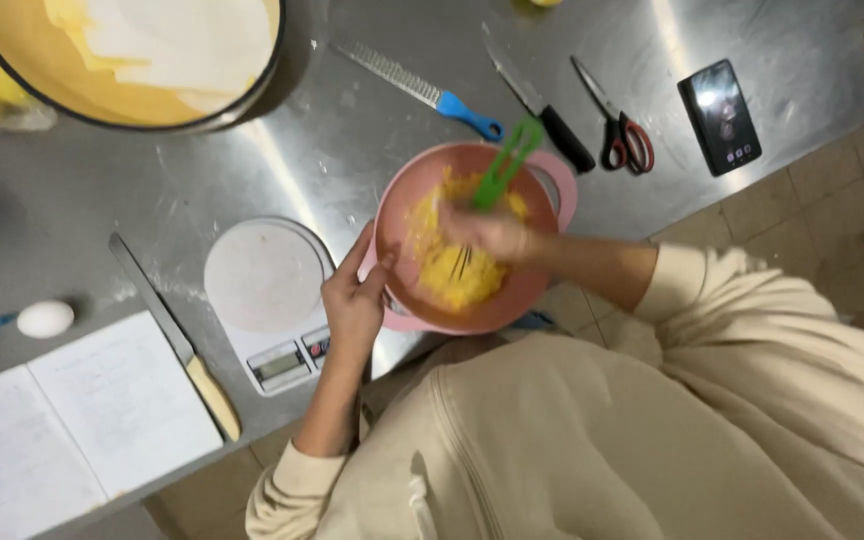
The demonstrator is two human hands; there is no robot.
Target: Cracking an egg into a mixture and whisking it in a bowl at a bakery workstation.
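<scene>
Whisking under way in a pink bowl (pixel 422 190) at the near edge of the steel table (pixel 332 130).

Left hand (pixel 352 298) clasps the bowl's rim; right hand (pixel 487 232), blurred, is clenched around a green-handled whisk (pixel 502 168) whose wires sit in the yellow mixture (pixel 452 270) just below it. The mixture looks lumpy, so judged only partly blended. Left of the left grip, a white kitchen scale (pixel 264 278); far left, an unbroken egg (pixel 45 318).

The person wears a cream, soft-looking sweatshirt with long sleeves. A raised seam runs down its front. Behind the left hand (pixel 354 300) the sleeve is pushed up toward the elbow; behind the right hand (pixel 487 232) the cuff bunches partway up the forearm. Both hands are bare, ungloved.
</scene>
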